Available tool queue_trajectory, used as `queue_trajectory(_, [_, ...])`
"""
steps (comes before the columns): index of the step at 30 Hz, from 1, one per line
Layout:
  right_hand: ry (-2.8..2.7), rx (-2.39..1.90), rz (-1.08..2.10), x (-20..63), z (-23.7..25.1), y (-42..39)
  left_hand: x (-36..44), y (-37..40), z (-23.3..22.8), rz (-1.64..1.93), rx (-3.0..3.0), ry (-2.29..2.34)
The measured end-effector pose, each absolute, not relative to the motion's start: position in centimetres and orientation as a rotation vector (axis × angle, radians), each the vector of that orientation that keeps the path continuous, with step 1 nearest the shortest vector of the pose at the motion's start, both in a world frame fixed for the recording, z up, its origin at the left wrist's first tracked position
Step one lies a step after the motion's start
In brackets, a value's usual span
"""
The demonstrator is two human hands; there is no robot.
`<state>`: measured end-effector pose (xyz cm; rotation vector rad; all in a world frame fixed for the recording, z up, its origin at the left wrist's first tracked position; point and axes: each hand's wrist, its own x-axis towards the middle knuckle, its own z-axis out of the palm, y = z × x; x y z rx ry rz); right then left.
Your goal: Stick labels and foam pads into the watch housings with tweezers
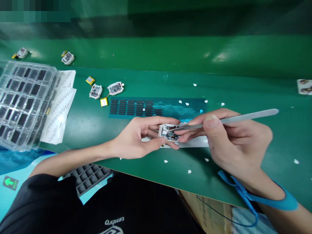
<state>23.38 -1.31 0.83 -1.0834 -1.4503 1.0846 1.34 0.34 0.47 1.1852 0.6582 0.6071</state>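
My left hand [138,138] is closed around the edges of a small white device housing [170,132], its open side facing up with a circuit board showing inside. Metal tweezers [251,116] are pinched in my right hand [234,139], their tips reaching down into the housing. Fingers of the right hand lie close against the housing's right side. Under both hands lies a white strip [197,142], partly covered. Just behind them is a blue-green sheet [180,109] bearing rows of small black strips [133,107].
Similar open housings with yellow batteries [90,80] lie at the back left. Stacked clear compartment trays [26,104] and printed white sheets [58,113] stand left. Small white round stickers [189,171] are scattered on the green table [243,94]. A blue wrist strap [275,201] circles my right wrist.
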Motion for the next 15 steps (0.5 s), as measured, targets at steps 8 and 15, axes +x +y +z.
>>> queue_trajectory(8, [-1.495,-1.170,0.965,23.39,0.62,-1.66,1.77,0.02,0.57,0.640,1.182,0.713])
queue_trajectory(15, [-1.632,-1.094,0.957,23.71,0.68,-1.76,1.80,0.19,0.22,0.637,1.356,0.902])
